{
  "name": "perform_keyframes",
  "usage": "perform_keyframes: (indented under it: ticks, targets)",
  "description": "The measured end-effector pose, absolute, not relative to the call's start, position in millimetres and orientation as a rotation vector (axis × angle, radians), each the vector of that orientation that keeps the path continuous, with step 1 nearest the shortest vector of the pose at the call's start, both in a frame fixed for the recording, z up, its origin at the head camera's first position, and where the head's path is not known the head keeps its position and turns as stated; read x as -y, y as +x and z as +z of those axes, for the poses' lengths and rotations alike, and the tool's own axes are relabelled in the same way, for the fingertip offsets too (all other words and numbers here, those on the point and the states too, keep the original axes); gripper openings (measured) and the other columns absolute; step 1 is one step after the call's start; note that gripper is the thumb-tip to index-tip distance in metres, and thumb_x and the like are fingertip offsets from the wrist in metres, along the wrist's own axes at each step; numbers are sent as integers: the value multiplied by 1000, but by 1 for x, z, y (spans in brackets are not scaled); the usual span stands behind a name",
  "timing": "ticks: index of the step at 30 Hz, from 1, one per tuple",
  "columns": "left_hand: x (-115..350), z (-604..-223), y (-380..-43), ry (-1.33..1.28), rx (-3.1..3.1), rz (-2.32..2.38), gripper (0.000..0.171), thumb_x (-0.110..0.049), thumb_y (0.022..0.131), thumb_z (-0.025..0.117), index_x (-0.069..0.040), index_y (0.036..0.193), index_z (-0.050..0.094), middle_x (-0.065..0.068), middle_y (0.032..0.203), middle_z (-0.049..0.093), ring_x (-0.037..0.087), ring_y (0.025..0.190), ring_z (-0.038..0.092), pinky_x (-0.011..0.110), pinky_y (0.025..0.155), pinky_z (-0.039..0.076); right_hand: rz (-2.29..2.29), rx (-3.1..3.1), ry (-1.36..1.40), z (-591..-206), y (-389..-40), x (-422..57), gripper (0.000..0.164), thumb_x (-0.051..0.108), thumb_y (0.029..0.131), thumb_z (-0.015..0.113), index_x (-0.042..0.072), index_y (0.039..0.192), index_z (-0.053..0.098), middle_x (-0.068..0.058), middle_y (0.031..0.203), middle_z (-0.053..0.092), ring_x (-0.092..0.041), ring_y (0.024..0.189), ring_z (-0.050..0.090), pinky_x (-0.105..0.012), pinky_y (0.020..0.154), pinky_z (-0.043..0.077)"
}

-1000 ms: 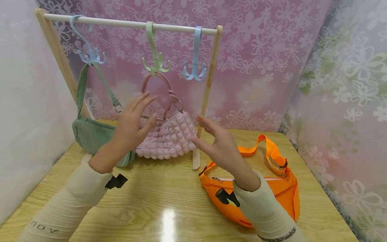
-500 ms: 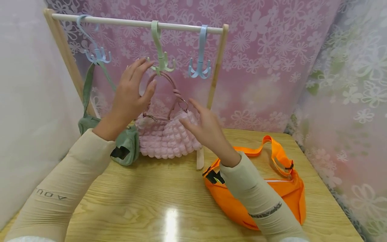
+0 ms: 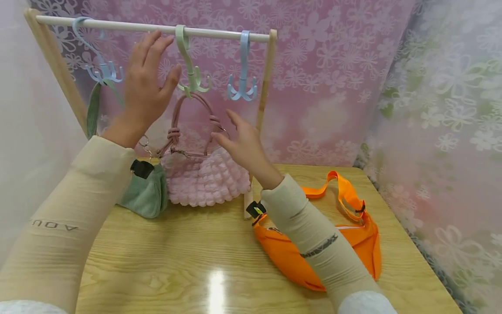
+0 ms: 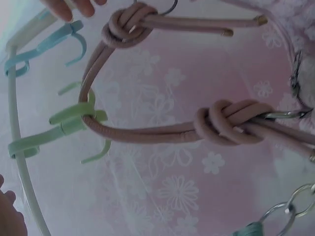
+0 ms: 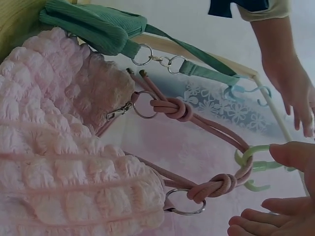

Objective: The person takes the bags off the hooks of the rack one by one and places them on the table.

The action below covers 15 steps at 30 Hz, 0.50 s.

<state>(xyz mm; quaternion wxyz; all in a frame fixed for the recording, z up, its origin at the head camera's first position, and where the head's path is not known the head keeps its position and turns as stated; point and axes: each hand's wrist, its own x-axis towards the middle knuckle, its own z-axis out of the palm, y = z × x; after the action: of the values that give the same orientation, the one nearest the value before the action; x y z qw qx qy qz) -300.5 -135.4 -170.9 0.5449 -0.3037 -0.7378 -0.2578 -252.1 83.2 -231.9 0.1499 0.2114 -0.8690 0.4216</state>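
A puffy pink handbag hangs by its knotted cord handle from a green multi-prong hook on the rack's white bar. My left hand is raised just left of that hook, below the bar, its fingers extended and holding nothing. Lower down, to the right of the handle, is my right hand, thumb and fingers spread apart with nothing between them. In the right wrist view, the right hand appears near the green hook; whether it touches anything I cannot tell.
A green bag hangs from a blue hook at left, partly behind my left arm. A second blue hook hangs bare at right. An orange waist bag lies on the wooden table under my right forearm.
Both hands have risen, the left from beside the pink handbag to near the bar, the right from the bag's side to its handle. The head view has shifted slightly; the bags stay in place.
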Motion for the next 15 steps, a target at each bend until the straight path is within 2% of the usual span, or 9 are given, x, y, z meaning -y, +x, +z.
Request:
perform_keyframes:
  ticks: [6,15]
  targets:
    - [136,-157,-310,-778,1751,-506,45,-24,98,57,-2,137,49,20,144,45,30,140,34,35,119,14,1226,2502,552,-236,-265,-78,70,27,92,69,4,149,36,-10,150,42,-23,136,42,-35,108,38]
    - [146,-132,-319,-818,1776,-364,50,-26,96,62,0,137,48,21,143,45,33,140,33,40,119,14,1226,2509,538,-237,-287,-68,71,34,91,69,6,149,37,-8,147,47,-19,134,45,-33,105,41]
